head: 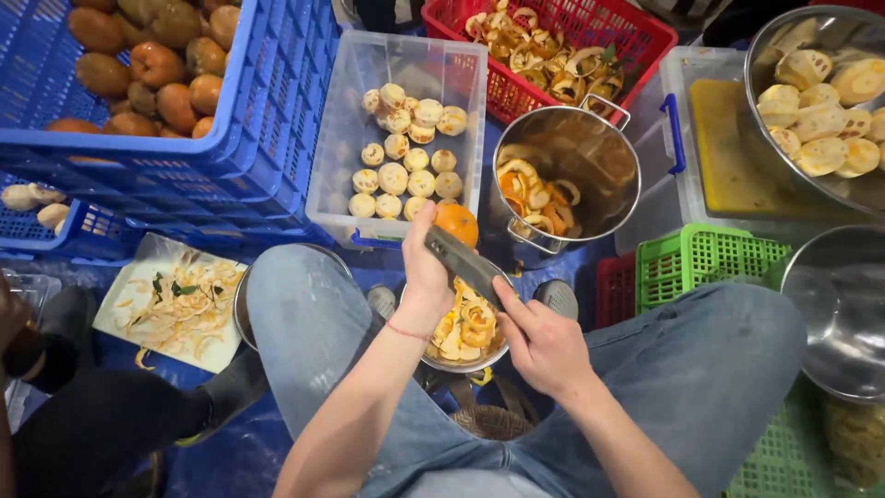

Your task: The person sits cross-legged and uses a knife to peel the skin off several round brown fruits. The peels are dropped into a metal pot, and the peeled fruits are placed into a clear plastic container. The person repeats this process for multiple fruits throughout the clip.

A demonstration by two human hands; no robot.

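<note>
Both hands work above a small steel bowl (466, 337) of orange peelings held between the seated person's knees. Left hand (426, 263) is curled around an orange fruit (457, 223), gripping it just beyond the bowl's far rim; right hand (544, 346) is closed on the handle of a broad-bladed knife (466, 263), whose flat blade slants up across the bowl to meet the fruit.

Largest of the things around the bowl is a blue crate (267, 120) at far left, filled with brown and orange fruit. A big steel basin (765, 111) of pale peeled pieces sits at far right beyond the bowl, and another steel basin (843, 309) lies nearer at right. A clear plastic bin (461, 65) of peeled rounds stands directly beyond the bowl, with a red basket (645, 41) of peel farther back. A steel pot (576, 175) holding peel curls is just right of the fruit. A green crate (710, 258) lies right of the bowl, and a white board (171, 304) strewn with shavings lies left of it.

Judging by the grip, the blade's edge runs close to the left thumb; a slip on the smooth fruit skin could nick it, or send the fruit down among the peelings.
</note>
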